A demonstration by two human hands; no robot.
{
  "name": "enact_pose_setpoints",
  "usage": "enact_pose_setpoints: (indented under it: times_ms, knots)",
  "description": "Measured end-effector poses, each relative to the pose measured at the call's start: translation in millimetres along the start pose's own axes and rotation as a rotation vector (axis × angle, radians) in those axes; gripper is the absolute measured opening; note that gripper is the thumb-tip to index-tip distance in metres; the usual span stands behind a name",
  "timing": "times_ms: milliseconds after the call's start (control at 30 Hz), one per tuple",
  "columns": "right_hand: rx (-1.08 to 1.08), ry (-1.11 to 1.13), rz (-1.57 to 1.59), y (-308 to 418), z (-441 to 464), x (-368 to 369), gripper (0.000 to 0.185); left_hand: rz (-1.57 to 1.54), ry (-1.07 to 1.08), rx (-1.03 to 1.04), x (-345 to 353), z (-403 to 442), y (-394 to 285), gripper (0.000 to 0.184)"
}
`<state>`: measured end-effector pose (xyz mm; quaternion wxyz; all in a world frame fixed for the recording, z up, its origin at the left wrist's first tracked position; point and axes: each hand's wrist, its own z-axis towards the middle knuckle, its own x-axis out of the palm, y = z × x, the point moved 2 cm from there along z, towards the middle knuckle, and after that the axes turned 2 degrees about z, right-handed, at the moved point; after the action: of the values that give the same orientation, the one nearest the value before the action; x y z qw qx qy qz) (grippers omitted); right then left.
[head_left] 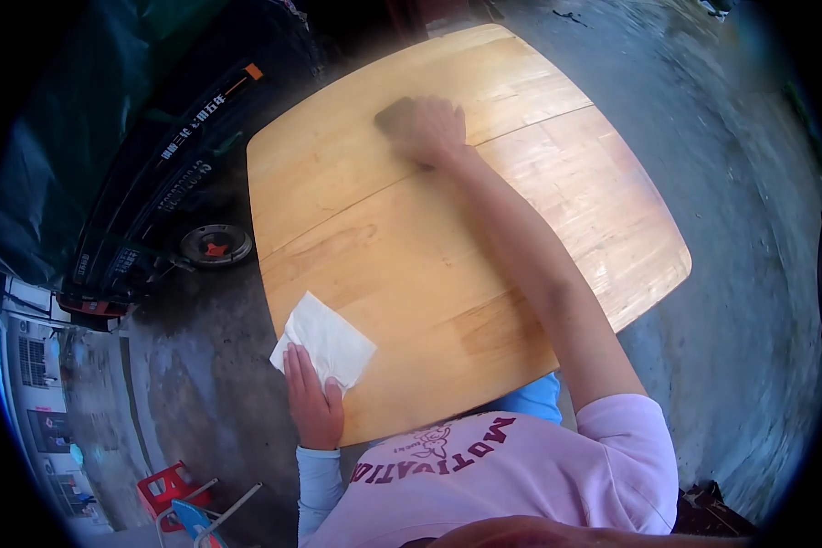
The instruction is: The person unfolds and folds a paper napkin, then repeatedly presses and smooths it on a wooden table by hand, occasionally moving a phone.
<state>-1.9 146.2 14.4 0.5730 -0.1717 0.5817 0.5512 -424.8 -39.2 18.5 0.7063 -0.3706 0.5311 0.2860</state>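
A wooden tabletop (365, 265) with rounded sides and seams between its boards fills the middle of the view. At its near left edge, my left hand (315, 402) lies over a white paper towel (324, 333), fingers on it and thumb apart, holding it against the wood. My right hand (438, 132) reaches across to the far part of the tabletop, smeared by motion. Under and beside its fingers is a dark, blurred pad (395, 119), pressed on the wood; whether it is a sponge or a folded cloth I cannot tell.
A dark vehicle (146, 173) with white lettering and a wheel (215, 245) stands close on the left. Lower left are a red plastic stool (169, 489) and a blue chair (196, 521) with metal legs. Grey concrete floor (740, 274) surrounds the table.
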Motion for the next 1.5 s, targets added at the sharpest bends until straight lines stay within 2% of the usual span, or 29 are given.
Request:
enact_pose_setpoints:
  times_ms: [267, 1500]
  knots:
    - [0.018, 0.045, -0.024, -1.4, 0.2, -2.6, 0.079, -0.011, -0.014, -0.019, 0.8, 0.2, -0.5, 0.065]
    - [-0.037, -0.040, 0.001, -1.2, -6.8, -6.4, 0.075, -0.004, -0.014, -0.031, -2.2, 0.6, -0.6, 0.066]
